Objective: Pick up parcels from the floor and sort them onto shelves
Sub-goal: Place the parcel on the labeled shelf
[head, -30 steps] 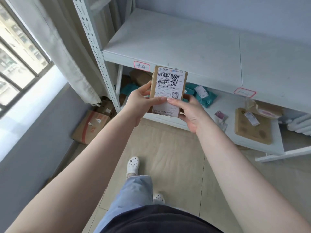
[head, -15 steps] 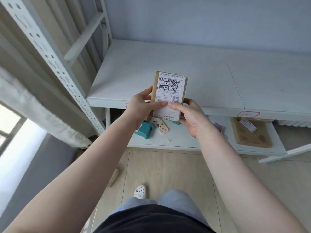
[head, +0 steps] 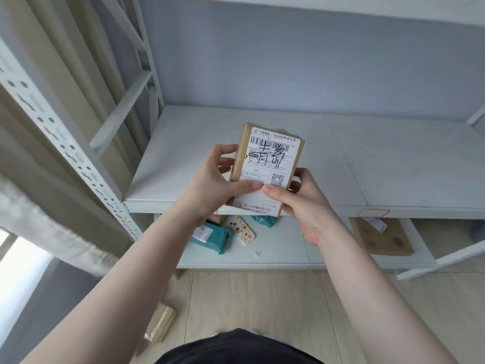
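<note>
Parcel (head: 267, 169) raised higher; both hands still gripping

View: we have lifted our gaze; the wall behind the middle shelf (head: 183, 158) fills the upper frame, and the underside of a higher shelf (head: 367, 9) now shows at the top edge.
Parcel: the small cardboard parcel (head: 267, 169) that we held in front of the shelf's front edge a second ago now sits above the middle shelf board.
Floor: the window, the large box by the wall and our shoes have left the frame; a taped brown parcel (head: 160, 323) has come into sight on the floor by the left arm.
Lower shelf: a patterned flat item (head: 242, 229) and a teal bag (head: 208, 236) now show.
</note>
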### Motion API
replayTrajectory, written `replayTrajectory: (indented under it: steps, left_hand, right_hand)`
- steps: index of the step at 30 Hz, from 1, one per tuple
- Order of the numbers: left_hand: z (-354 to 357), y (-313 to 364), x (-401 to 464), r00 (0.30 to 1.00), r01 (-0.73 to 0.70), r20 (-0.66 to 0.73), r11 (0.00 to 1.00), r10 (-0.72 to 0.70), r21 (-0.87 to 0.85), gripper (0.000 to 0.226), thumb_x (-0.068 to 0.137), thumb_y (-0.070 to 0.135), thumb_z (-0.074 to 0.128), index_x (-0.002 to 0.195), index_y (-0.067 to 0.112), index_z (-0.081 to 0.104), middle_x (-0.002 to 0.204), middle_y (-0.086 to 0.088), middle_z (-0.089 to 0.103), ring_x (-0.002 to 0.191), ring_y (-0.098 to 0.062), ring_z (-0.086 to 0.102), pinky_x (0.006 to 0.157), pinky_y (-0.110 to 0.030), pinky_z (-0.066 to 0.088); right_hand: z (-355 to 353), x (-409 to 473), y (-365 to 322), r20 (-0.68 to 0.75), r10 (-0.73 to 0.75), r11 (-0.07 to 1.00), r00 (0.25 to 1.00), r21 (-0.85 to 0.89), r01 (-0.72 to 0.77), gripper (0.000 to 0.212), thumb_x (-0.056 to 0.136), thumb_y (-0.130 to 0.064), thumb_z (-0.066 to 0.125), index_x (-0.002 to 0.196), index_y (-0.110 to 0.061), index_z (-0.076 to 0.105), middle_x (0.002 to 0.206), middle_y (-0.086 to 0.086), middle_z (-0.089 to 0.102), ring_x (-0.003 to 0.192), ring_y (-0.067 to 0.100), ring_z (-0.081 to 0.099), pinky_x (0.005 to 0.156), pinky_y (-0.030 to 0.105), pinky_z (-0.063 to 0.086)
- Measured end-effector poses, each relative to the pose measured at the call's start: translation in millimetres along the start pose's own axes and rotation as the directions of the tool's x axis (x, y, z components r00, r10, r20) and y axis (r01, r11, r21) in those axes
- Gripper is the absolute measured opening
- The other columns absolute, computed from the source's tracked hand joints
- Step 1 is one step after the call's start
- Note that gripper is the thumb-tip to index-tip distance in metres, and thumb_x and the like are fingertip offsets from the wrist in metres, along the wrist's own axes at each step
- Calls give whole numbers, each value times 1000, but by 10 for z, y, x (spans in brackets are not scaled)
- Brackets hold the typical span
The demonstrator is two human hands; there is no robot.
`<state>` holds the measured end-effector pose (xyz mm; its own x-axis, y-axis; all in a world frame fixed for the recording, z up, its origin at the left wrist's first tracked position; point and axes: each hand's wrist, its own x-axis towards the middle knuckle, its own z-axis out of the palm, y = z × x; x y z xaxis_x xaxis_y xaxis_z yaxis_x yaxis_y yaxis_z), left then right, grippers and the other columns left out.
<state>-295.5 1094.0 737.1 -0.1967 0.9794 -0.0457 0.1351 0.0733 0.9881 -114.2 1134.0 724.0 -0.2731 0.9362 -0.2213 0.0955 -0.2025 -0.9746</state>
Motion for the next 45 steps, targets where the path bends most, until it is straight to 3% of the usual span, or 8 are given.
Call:
replayTrajectory:
  steps: [4,6,12,18,25,31,39,45]
  left_hand:
    - [-53,221,-60,998,-53,19,998,53,-17,81,64,16,91,133,21,47,116,1,60,110,-16,63,79,-28,60]
    - [-72,303,-112,995,-91,28,996,92,-16,87,57,25,93,130,23,46,117,2,61,110,-15,64,83,-31,60]
    - [-202,663,-387,968,-249,32,968,249,-2,86,51,43,88,125,27,47,122,3,64,114,-6,62,85,-26,57]
    - [-291,1189,-602,909,-416,24,909,417,-23,74,54,44,84,116,29,46,119,1,63,119,-14,62,84,-33,58]
    - [-420,1683,-578,850,-526,-61,848,522,-70,74,56,38,88,119,25,51,123,-5,68,119,-24,64,97,-53,52]
    - [-492,2110,-490,785,-620,-97,777,612,-107,66,59,31,85,115,25,52,120,-7,70,111,-22,69,91,-47,56]
    - [-485,2315,-156,758,-650,-127,758,640,-51,78,55,37,84,123,17,51,108,4,69,104,-9,69,79,-26,55]
    - [-506,2342,68,759,-645,-137,763,636,-33,78,55,39,84,123,19,52,106,9,70,106,-8,68,79,-26,56]
  right_hand:
    - [-14,-131,-222,3,-86,996,996,-28,86,57,70,-17,85,114,-17,48,111,3,71,105,19,69,92,41,55]
    - [-12,-231,-363,-4,-140,989,990,-56,140,57,71,-17,84,115,-17,48,109,0,72,104,16,69,85,33,56]
    - [25,-589,-768,-4,-313,943,950,-121,311,63,58,-30,83,110,-21,49,108,-5,72,101,6,69,85,29,54]
    - [-23,-911,-1290,-13,-481,866,877,-163,473,72,49,-47,83,110,-24,52,107,-6,74,102,4,69,87,31,55]
    - [43,-935,-1847,-17,-612,778,791,-194,598,65,54,-43,85,109,-25,54,107,-7,74,101,2,68,83,26,55]
    - [65,-890,-2280,-5,-697,709,717,-157,688,58,60,-39,84,108,-25,54,106,-9,75,101,1,69,84,27,54]
    - [42,-521,-2512,11,-684,727,729,-71,683,60,59,-30,82,112,-20,54,103,-6,76,98,2,70,77,21,55]
    - [24,-274,-2572,14,-679,731,734,-73,678,64,57,-32,83,113,-20,54,106,-6,75,100,3,70,81,25,53]
